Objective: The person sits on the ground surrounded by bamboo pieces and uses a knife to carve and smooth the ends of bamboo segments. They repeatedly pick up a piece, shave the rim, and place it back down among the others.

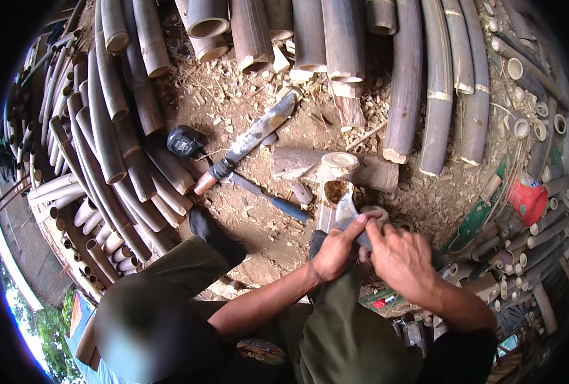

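Observation:
A bamboo piece [327,214] with a hole cut in its side stands against my legs, its pale round end pointing away from me. The tip of a knife blade [345,207] reaches the edge of the hole. My left hand [339,251] is closed at the knife, its thumb pressed near the base of the blade. Close beside it, my right hand [401,259] is wrapped round the knife's handle end, and its fingers cover most of the handle. Behind the bamboo piece, a short wooden log [294,164] lies crosswise on the ground.
A machete [261,131] with a wooden handle and a blue-handled knife [288,208] lie on the chip-strewn dirt. Near them is a black tape measure [184,141]. Bamboo poles [409,77] are stacked at the far side, left and right. A red container [528,200] stands at right.

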A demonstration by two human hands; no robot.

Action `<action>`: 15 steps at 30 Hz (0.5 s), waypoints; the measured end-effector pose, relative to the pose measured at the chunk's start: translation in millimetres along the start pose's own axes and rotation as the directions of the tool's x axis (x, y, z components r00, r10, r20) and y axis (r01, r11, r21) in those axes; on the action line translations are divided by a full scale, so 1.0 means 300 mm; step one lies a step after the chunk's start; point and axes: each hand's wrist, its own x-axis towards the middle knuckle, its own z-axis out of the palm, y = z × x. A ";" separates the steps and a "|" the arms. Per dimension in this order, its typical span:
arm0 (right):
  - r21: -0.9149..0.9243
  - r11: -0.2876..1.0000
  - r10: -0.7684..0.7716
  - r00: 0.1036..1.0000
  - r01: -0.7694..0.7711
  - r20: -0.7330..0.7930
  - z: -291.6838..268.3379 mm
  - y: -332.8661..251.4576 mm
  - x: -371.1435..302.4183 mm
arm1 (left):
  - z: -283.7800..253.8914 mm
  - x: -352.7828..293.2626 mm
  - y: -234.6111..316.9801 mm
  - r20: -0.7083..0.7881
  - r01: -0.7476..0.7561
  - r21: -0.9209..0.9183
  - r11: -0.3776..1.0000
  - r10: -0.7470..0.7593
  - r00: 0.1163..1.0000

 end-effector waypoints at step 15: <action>0.557 0.789 0.239 0.965 -0.260 0.112 0.220 -0.110 0.055 | -0.120 -0.035 0.068 -0.074 -0.108 0.840 0.532 0.308 0.948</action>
